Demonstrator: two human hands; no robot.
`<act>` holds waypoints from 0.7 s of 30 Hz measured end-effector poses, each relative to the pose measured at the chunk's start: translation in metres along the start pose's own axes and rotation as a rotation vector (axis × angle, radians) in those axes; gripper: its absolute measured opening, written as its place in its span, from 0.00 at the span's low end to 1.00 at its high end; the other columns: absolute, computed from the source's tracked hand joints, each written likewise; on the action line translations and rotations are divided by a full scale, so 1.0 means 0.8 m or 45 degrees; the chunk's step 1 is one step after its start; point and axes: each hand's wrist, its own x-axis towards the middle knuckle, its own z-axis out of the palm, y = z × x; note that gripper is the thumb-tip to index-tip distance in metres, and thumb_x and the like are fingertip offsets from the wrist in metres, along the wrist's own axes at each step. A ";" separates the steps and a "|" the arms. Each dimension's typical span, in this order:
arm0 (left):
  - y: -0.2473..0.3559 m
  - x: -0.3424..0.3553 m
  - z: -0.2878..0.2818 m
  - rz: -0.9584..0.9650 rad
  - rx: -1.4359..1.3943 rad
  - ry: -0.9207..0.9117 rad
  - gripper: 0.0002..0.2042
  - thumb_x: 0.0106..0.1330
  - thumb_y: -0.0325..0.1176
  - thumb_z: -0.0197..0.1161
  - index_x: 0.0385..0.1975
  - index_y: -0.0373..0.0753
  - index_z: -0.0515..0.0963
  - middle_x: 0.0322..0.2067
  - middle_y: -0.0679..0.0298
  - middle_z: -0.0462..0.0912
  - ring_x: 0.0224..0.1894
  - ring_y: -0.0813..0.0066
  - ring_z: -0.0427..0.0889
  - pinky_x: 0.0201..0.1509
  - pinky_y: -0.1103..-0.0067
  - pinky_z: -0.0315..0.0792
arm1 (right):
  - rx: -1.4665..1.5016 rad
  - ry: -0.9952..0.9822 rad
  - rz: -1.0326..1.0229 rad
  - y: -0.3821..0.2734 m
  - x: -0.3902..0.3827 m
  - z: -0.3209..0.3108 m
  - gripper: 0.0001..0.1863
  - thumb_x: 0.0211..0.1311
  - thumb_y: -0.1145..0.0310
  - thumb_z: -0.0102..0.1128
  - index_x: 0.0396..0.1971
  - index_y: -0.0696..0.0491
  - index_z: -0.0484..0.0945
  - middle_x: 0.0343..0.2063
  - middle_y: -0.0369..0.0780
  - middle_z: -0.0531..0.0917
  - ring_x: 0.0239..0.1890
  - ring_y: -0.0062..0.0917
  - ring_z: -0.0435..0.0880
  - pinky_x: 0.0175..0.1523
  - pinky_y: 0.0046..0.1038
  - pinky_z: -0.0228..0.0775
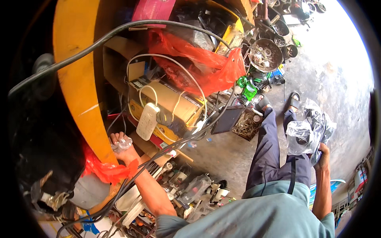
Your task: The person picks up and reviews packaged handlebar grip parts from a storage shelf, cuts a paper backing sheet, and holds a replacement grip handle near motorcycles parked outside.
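Left hand [120,143] is fisted on a crumpled clear wrapper [124,144], up against the yellow panel [77,87] just below the white power strip [147,121]. Right hand [323,155] hangs far right, clamped on clear plastic bags [307,133]; hands well apart.

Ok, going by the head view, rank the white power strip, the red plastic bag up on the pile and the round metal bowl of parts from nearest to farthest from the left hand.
From the left hand, which grips a crumpled clear wrapper:
1. White power strip, just up and to its right, hanging against the cardboard box.
2. Red plastic bag, higher on the pile, further right.
3. Round metal bowl of parts, far upper right, on the floor.
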 end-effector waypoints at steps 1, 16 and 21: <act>0.003 -0.013 -0.001 -0.071 -0.041 0.002 0.15 0.69 0.40 0.54 0.19 0.46 0.63 0.18 0.69 0.62 0.25 0.74 0.62 0.28 0.78 0.59 | -0.002 0.015 0.012 -0.003 0.001 0.003 0.17 0.53 0.66 0.58 0.34 0.67 0.80 0.30 0.46 0.86 0.26 0.30 0.85 0.33 0.29 0.81; -0.110 -0.099 -0.131 -0.154 0.205 1.022 0.15 0.69 0.46 0.54 0.40 0.39 0.75 0.40 0.59 0.82 0.38 0.60 0.82 0.46 0.64 0.77 | -0.266 -0.057 -0.050 -0.042 0.016 -0.006 0.18 0.51 0.66 0.58 0.35 0.66 0.80 0.31 0.46 0.86 0.28 0.31 0.86 0.35 0.30 0.81; -0.145 -0.128 -0.141 -0.325 1.180 0.809 0.24 0.72 0.47 0.58 0.57 0.32 0.71 0.46 0.56 0.82 0.45 0.66 0.81 0.49 0.67 0.77 | -0.339 -0.035 -0.159 -0.051 0.014 -0.009 0.17 0.52 0.65 0.57 0.33 0.65 0.80 0.29 0.44 0.85 0.25 0.29 0.84 0.33 0.29 0.80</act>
